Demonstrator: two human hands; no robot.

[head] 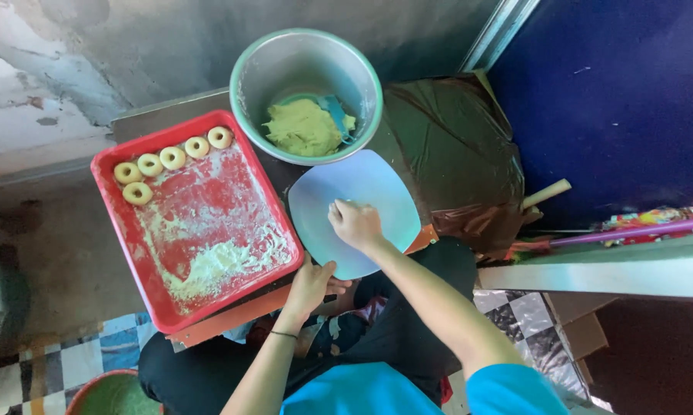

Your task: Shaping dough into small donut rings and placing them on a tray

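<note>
blue sleeves at the bottom of the view, and up from them go both my arms. right hand [355, 224] is curled into a loose fist, knuckles up, pressing down on the pale blue plate [385, 192]; i cannot tell whether anything sits under the fingers. left hand [309, 283] is half open, thumb and fingers resting at the near edge of that plate, just beside the corner of the red tray [119, 230], gripping nothing i can make out. the plate lies flat on the dark table top [454, 146], between the tray and the brown plastic sheet. behind the plate stands a green metal bowl [246, 84] with a lump of yellow dough [304, 129] and a blue spatula [337, 111] in it. the tray is dusted with white flour [216, 265], heaped towards its near side, and five dough rings [172, 158] sit along its far left edge, four in a row and one just beside them.
</note>
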